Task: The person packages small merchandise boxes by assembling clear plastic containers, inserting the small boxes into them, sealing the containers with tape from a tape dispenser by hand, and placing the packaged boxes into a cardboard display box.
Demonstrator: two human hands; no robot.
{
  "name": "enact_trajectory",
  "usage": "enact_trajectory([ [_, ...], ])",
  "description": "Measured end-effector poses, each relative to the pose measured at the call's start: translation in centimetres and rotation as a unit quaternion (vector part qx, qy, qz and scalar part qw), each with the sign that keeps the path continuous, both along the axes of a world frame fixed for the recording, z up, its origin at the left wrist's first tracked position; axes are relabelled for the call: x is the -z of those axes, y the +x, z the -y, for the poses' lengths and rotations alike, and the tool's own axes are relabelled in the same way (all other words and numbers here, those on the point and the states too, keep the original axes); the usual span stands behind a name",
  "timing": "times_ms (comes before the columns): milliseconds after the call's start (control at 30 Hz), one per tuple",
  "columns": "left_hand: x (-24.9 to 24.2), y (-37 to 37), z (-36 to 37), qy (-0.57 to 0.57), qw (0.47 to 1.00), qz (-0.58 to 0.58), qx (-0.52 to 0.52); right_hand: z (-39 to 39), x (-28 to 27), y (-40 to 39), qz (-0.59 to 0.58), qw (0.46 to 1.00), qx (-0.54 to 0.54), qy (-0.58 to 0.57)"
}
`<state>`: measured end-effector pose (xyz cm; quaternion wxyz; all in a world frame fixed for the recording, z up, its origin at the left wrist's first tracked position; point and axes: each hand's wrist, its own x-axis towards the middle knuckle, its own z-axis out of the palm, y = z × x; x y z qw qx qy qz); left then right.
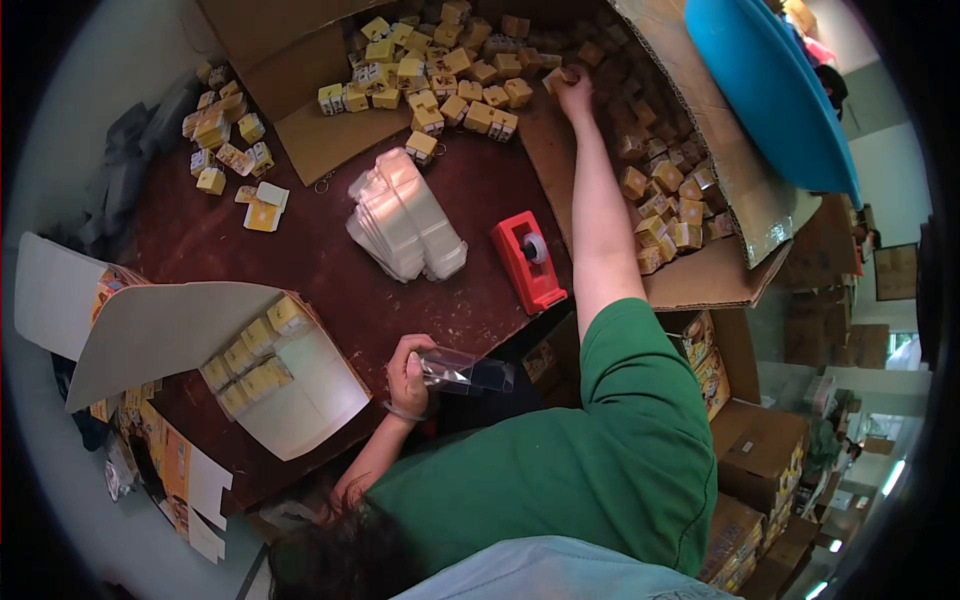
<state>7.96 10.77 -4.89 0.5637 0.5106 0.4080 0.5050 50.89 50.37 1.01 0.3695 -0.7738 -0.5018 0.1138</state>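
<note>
My left hand is closed round one end of a clear plastic box, held near the table's front edge. Stretched far forward, my right hand has its fingers closed on a small yellow box beside the wall of a large carton. Its fingertips are partly hidden. A heap of small yellow boxes lies to the left of that hand. Between my hands are a stack of clear plastic trays and a red tape dispenser on the dark red table.
A large carton on the right holds many small boxes. A blue basin rests above it. An open white-lined box at left has small yellow boxes in rows. Stacked cartons stand at right.
</note>
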Motion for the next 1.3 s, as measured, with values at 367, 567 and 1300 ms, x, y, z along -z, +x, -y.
enact_trajectory([
  [367, -4.8, -0.9, -0.9, -0.085, 0.989, 0.094, 0.076, 27.1, -11.7, -24.8, -0.159, 0.874, -0.442, 0.126],
  [567, -9.6, -3.5, -1.1, -0.084, 0.966, 0.178, 0.165, 33.6, -10.8, -28.3, -0.131, 0.842, -0.483, 0.202],
  [1300, -9.6, -6.6, 1.0, -0.176, 0.933, 0.307, -0.060, 40.5, -10.6, -24.2, -0.572, 0.720, -0.391, 0.023],
])
